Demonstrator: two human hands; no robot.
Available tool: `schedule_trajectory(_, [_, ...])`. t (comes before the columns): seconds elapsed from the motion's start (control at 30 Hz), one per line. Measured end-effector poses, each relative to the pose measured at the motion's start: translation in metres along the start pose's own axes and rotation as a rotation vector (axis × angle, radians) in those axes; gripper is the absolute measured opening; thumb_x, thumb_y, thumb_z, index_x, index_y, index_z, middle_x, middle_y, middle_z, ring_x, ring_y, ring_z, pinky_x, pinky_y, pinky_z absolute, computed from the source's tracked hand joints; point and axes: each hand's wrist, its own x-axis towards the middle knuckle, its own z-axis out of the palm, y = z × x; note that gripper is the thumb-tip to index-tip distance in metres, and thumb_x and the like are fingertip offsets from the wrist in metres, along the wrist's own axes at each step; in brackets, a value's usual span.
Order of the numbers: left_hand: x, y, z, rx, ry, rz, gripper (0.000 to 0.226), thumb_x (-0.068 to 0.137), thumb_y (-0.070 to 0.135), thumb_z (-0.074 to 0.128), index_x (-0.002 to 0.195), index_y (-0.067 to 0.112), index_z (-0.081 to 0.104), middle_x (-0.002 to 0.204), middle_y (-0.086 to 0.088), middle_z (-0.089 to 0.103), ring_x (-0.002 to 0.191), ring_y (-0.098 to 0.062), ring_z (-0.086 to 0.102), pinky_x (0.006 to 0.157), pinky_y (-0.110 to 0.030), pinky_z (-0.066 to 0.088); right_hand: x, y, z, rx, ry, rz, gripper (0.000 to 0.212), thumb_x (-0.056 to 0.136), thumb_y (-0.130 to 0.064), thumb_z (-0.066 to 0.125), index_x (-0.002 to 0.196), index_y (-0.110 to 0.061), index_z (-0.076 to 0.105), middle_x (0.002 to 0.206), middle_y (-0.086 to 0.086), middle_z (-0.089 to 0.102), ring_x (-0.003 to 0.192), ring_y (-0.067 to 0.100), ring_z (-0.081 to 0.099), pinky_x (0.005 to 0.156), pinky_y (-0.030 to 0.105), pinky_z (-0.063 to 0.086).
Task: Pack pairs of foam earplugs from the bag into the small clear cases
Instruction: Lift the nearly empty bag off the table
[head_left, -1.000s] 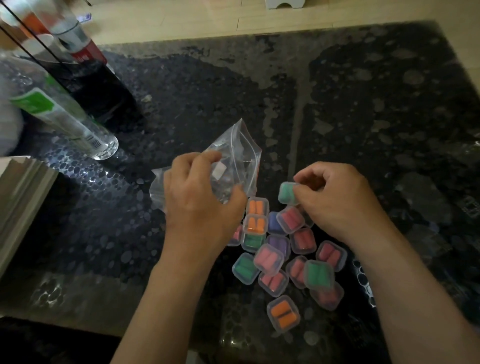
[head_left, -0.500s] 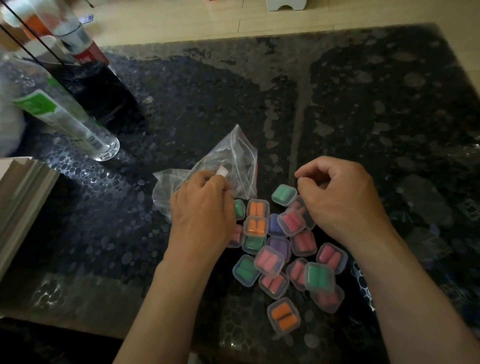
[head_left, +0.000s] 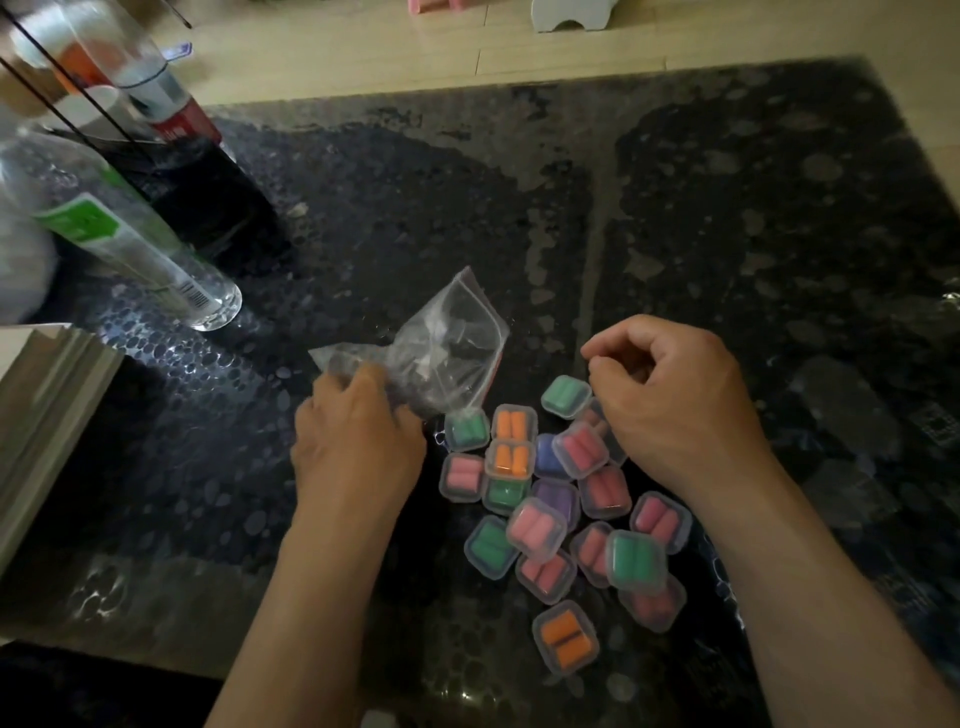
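Note:
A clear zip bag (head_left: 449, 345) lies crumpled on the dark glass table (head_left: 727, 234), and I cannot tell what is inside it. My left hand (head_left: 358, 441) grips its near left corner with curled fingers. Right of it sits a pile of several small clear cases (head_left: 537, 527) holding pink, green, orange and purple earplug pairs. A green-filled case (head_left: 566, 396) lies at the pile's far edge. My right hand (head_left: 675, 405) hovers over the pile's right side, just beside that case, fingers curled with thumb against forefinger and nothing visible in them.
A clear bottle with a green label (head_left: 130, 244) stands at the left, with a dark container (head_left: 208, 197) and a red-labelled bottle (head_left: 171, 104) behind it. A stack of pale sheets (head_left: 47, 405) overhangs the table's left edge. Wooden floor lies beyond the far edge.
My right hand has let go of the green case, which now lies on the pile. My left hand has slid left and down along the bag, and the bag has sunk onto the table.

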Motion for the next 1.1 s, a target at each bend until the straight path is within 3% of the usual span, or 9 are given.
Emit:
schedule_trajectory(0.13, [0.0,0.004,-0.003,-0.144,0.165,0.128,0.027,0.096,0.018,0.06,0.121,0.013,0.069,0.129,-0.015,0.058,0.112,-0.034,0.056,0.086,-0.037,0.042,0.002,0.0,0.0,0.068,0.014,-0.003,0.019,0.093,-0.02,0.064,0.08,-0.035,0.065,0.073,-0.015,0.066,0.074,-0.004,0.064,0.059,0.012,0.051])
schedule_trajectory(0.27, [-0.006,0.015,-0.008,-0.269,0.293,0.355,0.026,0.092,0.016,0.068,0.117,0.01,0.073,0.129,-0.011,0.06,0.111,-0.03,0.06,0.088,-0.039,0.052,0.001,-0.009,0.001,0.412,-0.093,0.068,0.008,0.09,-0.04,0.066,0.097,-0.037,0.068,0.087,-0.01,0.073,0.079,0.015,0.074,0.068,0.046,0.064])
schedule_trajectory(0.43, [-0.008,0.02,-0.001,-0.313,0.339,0.577,0.023,0.086,0.011,0.076,0.108,0.005,0.074,0.124,-0.015,0.062,0.11,-0.031,0.063,0.089,-0.035,0.052,0.001,-0.017,0.0,0.629,-0.119,0.113,0.039,0.086,-0.038,0.075,0.12,-0.032,0.059,0.085,-0.006,0.078,0.079,0.012,0.076,0.061,0.031,0.062])
schedule_trajectory(0.53, [-0.008,0.019,0.0,-0.336,0.386,0.671,0.02,0.084,0.008,0.077,0.103,0.003,0.075,0.122,-0.018,0.063,0.108,-0.033,0.064,0.088,-0.035,0.053,0.003,-0.015,-0.002,0.648,-0.024,0.142,0.036,0.086,-0.025,0.078,0.117,-0.028,0.059,0.082,-0.003,0.077,0.073,0.015,0.076,0.056,0.026,0.057])
schedule_trajectory(0.67, [-0.009,0.021,-0.003,-0.339,0.443,0.745,0.02,0.086,0.011,0.077,0.103,0.002,0.075,0.121,-0.02,0.063,0.11,-0.033,0.064,0.093,-0.03,0.051,0.002,-0.02,-0.008,0.648,0.028,0.167,0.04,0.088,-0.016,0.072,0.125,-0.024,0.059,0.089,0.003,0.077,0.078,0.024,0.077,0.065,0.042,0.064])
schedule_trajectory(0.8, [-0.024,0.026,-0.02,-0.464,0.524,0.799,0.026,0.091,0.015,0.073,0.111,-0.001,0.071,0.12,-0.016,0.064,0.114,-0.014,0.058,0.101,-0.014,0.044,-0.001,-0.032,-0.017,0.732,0.086,0.179,0.032,0.09,-0.005,0.065,0.115,-0.025,0.063,0.09,0.004,0.078,0.084,0.027,0.077,0.075,0.056,0.063])
schedule_trajectory(0.9, [-0.043,0.032,-0.04,-0.751,0.524,0.638,0.04,0.094,0.011,0.072,0.131,0.011,0.059,0.133,-0.007,0.06,0.124,-0.009,0.056,0.106,-0.019,0.046,-0.009,-0.045,-0.022,0.808,0.119,0.165,0.034,0.09,-0.001,0.063,0.114,-0.026,0.064,0.094,0.004,0.078,0.088,0.026,0.077,0.079,0.056,0.063])
schedule_trajectory(1.0, [-0.064,0.033,-0.067,-1.201,0.278,0.228,0.065,0.095,0.022,0.071,0.151,0.026,0.038,0.151,0.001,0.048,0.133,-0.009,0.053,0.104,-0.031,0.052,-0.023,-0.067,-0.027,0.911,0.11,0.133,0.037,0.09,0.005,0.061,0.114,-0.023,0.065,0.095,0.003,0.078,0.091,0.027,0.076,0.078,0.047,0.064])
schedule_trajectory(1.1, [-0.073,0.023,-0.094,-1.57,-0.024,-0.025,0.054,0.098,0.032,0.066,0.147,0.022,0.045,0.136,-0.005,0.064,0.113,-0.019,0.071,0.094,-0.046,0.059,-0.041,-0.091,-0.032,0.956,0.058,0.092,0.041,0.09,0.011,0.058,0.111,-0.023,0.066,0.093,0.002,0.078,0.085,0.022,0.076,0.072,0.037,0.062])
